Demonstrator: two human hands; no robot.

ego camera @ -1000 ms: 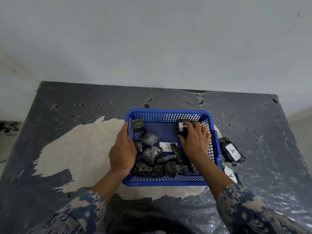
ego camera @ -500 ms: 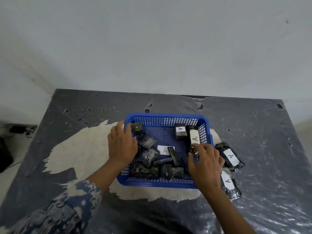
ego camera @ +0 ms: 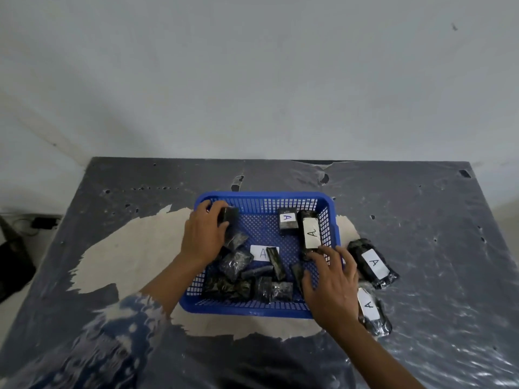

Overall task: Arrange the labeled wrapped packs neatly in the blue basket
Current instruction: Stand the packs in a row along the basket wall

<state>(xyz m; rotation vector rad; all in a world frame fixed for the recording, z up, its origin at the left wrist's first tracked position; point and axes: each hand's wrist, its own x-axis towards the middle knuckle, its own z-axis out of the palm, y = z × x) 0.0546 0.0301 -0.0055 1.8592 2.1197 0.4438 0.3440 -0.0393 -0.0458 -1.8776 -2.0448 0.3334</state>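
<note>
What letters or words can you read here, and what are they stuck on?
"A" on the white label of the small black wrapped pack at the blue plastic basket's far side.
"A" on the long black pack beside it.
"A" on a white label mid-basket, partly covered.
"A" on the farther black pack lying on the table.
"A" on the nearer table pack.
Nothing else readable.

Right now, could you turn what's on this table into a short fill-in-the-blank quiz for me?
1. The basket holding the packs is coloured ____.
2. Every white label that can be read, like the one on the tall pack, shows the letter ____.
3. The number of labeled packs lying on the table outside the basket is ____.
4. The pack in the basket's far corner is gripped by the ____ hand.

Missing words: blue; A; two; left
</note>
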